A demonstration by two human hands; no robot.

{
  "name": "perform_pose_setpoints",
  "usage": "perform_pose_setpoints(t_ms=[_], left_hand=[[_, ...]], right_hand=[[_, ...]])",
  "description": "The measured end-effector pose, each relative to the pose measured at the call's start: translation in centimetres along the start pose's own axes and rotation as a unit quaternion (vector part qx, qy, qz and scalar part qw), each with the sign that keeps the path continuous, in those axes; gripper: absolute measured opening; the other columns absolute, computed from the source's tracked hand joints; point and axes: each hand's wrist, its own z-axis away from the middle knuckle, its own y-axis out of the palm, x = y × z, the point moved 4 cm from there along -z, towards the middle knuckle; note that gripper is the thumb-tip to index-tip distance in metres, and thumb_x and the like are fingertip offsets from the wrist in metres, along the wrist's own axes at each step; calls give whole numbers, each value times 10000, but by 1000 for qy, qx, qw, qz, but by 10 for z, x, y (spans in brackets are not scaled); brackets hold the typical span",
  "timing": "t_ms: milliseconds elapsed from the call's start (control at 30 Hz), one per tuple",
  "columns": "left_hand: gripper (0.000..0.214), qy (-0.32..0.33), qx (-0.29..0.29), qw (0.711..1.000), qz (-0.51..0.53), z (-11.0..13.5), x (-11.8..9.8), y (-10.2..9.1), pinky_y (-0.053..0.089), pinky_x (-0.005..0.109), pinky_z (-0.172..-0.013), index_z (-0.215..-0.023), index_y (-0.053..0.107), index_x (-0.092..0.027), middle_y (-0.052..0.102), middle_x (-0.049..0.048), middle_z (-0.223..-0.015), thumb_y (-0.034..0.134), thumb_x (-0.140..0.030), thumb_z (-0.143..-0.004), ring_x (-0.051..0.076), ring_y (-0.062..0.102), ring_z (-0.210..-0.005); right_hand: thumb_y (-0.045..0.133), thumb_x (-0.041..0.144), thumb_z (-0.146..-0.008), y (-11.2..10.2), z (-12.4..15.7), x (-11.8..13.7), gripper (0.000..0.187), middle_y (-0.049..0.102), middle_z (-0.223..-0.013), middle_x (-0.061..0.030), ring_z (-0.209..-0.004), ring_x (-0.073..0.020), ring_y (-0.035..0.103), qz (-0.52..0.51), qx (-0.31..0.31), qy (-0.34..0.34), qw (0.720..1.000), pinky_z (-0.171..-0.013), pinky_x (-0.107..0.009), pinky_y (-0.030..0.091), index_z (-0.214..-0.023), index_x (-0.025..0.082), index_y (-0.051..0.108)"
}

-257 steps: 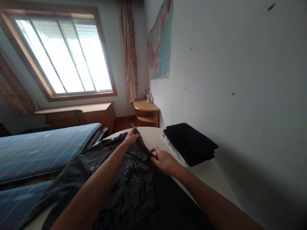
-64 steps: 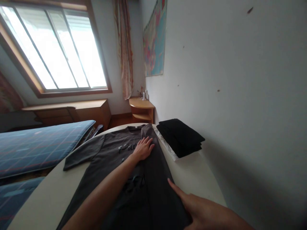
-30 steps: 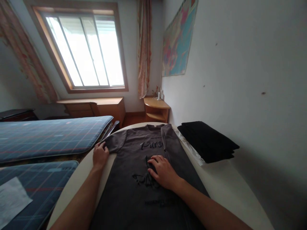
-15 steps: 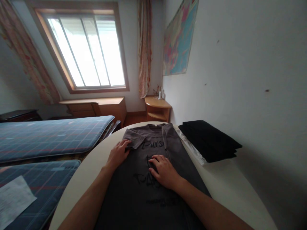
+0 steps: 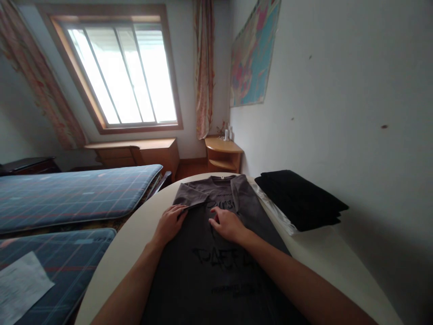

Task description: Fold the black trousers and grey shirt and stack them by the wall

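A dark grey T-shirt (image 5: 203, 280) with black lettering lies front up, its collar at the far end. Both sleeves are folded inward over its chest. My left hand (image 5: 171, 222) rests at the shirt's left edge, just below the left sleeve's hem, with the fingers laid over the cloth. Over the middle of the chest is my right hand (image 5: 228, 225), fingers loosely bent and a gap between thumb and forefinger. It holds no cloth that I can see. Part of the lettering is hidden under the right hand and forearm.
The shirt lies on a round cream table (image 5: 111, 253). A stack of folded black cloth (image 5: 299, 198) sits on clear plastic (image 5: 282, 216) at the right, near the wall. Two plaid mattresses (image 5: 74, 194) stand left of the table, with a paper sheet (image 5: 25, 282) on the nearer one.
My right hand has moved up the shirt toward the collar, uncovering more of the lower lettering. My left hand has shifted slightly down from the sleeve. The left sleeve lies a little further inward.
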Motion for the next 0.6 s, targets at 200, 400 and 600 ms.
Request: perform_pose_setpoints(t_ms=[200,400,600], left_hand=[[358,1,-18,1000,20,0,-3,-2,474,413,-1047,-1202,676,-245,698,47,-1210,411,-386,-1008,230,617,-1146],[345,42,6,999,5,2,-5,1,456,419,-1075,-1299,617,-315,626,22,-1318,455,-357,-997,223,557,-1216],[588,-26,-2,999,-37,6,5,3,438,449,-1103,-1436,485,-233,514,74,-1441,556,-179,-855,274,481,-1291]], right_hand=[[541,362,-949,25,-68,1,403,740,-955,-70,-916,-221,690,-196,-43,53,978,-864,-328,494,-1314,205,602],[521,296,-945,44,-107,6,303,745,-1004,-50,-987,-193,685,-235,-111,64,963,-903,-305,524,-1177,206,695],[534,126,-840,33,-105,-13,448,658,-1270,-139,-1197,-210,602,-199,-183,86,959,-1070,-320,424,-1276,117,637]])
